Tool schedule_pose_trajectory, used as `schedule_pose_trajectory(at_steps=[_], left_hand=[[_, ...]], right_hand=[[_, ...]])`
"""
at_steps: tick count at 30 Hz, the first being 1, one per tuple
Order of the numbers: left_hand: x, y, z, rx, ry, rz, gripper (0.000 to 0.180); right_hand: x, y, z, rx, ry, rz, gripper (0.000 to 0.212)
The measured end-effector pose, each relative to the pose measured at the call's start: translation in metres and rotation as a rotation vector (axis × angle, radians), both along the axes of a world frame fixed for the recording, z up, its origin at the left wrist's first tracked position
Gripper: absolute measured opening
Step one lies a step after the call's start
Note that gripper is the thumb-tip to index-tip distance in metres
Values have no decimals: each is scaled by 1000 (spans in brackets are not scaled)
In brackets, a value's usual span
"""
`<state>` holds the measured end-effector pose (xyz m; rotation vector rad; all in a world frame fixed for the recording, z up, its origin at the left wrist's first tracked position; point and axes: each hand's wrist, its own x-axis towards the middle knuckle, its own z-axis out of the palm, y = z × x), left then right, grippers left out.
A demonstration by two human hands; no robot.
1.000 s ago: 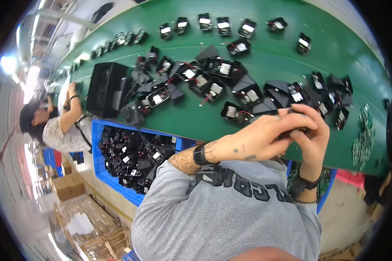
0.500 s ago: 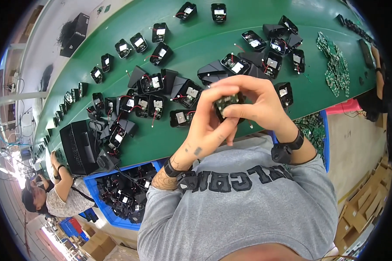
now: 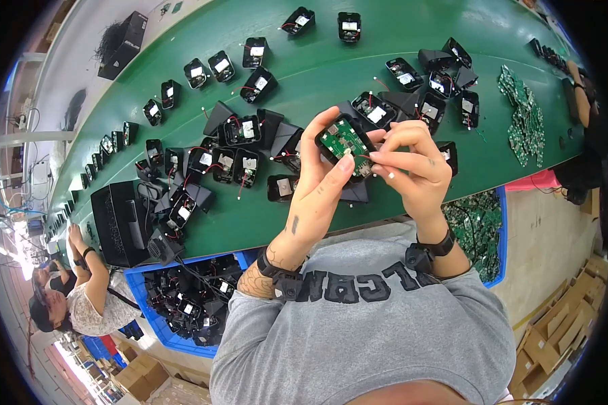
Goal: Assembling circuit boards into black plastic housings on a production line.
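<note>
- Left hand [image 3: 315, 192]: its fingers wrap the sides of a black housing [image 3: 363, 133], gripping it above the desk, with the thumb laid over the near edge.
- Green circuit board [image 3: 343, 140]: it sits in the mouth of that housing, face up, between the left thumb and the other left fingers.
- Right hand [image 3: 422, 177]: its thumb and fingertips are pinched together on a thin red wire [image 3: 365, 156] at the board's right end.
- Open black housing [image 3: 373, 110]: on the desk [image 3: 304, 81], just beyond the fingers.
- Cluster of black housings [image 3: 242, 129]: left of the fingers, several with red wires trailing.
- Blue bin [image 3: 502, 236]: right of the fingers and nearer the body, holding green boards.
- Heap of green boards [image 3: 525, 125]: on the desk, well to the right.
- Large black box [image 3: 107, 223]: well to the left, by the desk's near edge.
- Co-worker [image 3: 91, 309]: farther left, arms reaching to the desk.
</note>
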<state>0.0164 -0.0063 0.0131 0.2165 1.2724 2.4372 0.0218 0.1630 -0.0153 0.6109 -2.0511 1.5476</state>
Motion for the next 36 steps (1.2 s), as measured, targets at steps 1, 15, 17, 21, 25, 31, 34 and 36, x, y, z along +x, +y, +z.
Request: schedule_pose_trajectory(at_steps=[1,15,17,21,25,31,34,36], left_hand=[[-1,-1,-4,2,44,-28,58],[-5,-15,-2,264,-464,-333,43],[-2,-11,10,134,-388,-266,42],[1,-13,17,-88,-137,-110,39],[2,-10,12,-222,49,81,38],[5,-8,5,-440,305,201,39],[4,-8,8,-462,308,198,39],[4,-7,8,-475,319,179,39]], right_hand=[[0,0,-2,-1,18,-28,27],[3,-11,20,43,221,-137,15],[3,-8,23,151,221,-146,16],[5,-4,32,255,171,-95,13],[5,-7,42,356,46,-95,9],[1,-10,45,424,29,-117,10],[0,-11,42,405,48,-90,13],[-1,-10,40,382,67,-99,14]])
